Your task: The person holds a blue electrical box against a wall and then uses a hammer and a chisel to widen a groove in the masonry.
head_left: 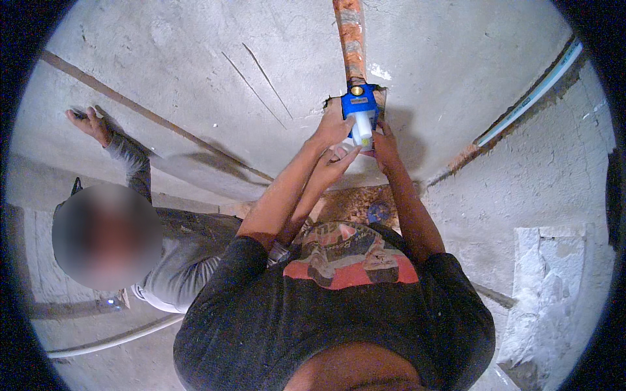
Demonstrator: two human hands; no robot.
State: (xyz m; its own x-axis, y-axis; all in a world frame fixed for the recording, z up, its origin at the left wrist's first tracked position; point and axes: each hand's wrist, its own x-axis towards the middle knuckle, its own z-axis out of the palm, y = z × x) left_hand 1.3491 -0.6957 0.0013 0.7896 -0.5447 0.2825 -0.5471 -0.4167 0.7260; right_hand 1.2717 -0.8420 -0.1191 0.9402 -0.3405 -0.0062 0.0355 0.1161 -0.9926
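Note:
A blue plumbing valve body [368,103] with a round brass part and white plastic cylinders [363,125] sits at a rough cut-out in the wall. My left hand [335,128] grips its left side, thumb near the white cylinders. On the opposite side my right hand [386,147] is closed around the lower right edge, its fingertips partly hidden. Just below my left hand, a co-worker's hand [334,168] reaches up to the underside of the valve. Whether that hand touches it, I cannot tell.
An orange-brown chased channel [351,42] runs up the wall above the valve. A co-worker [189,247] leans in at left, the other hand [91,125] against the wall. A light-blue pipe [535,91] lies in a groove at right. Rubble [352,203] lies below.

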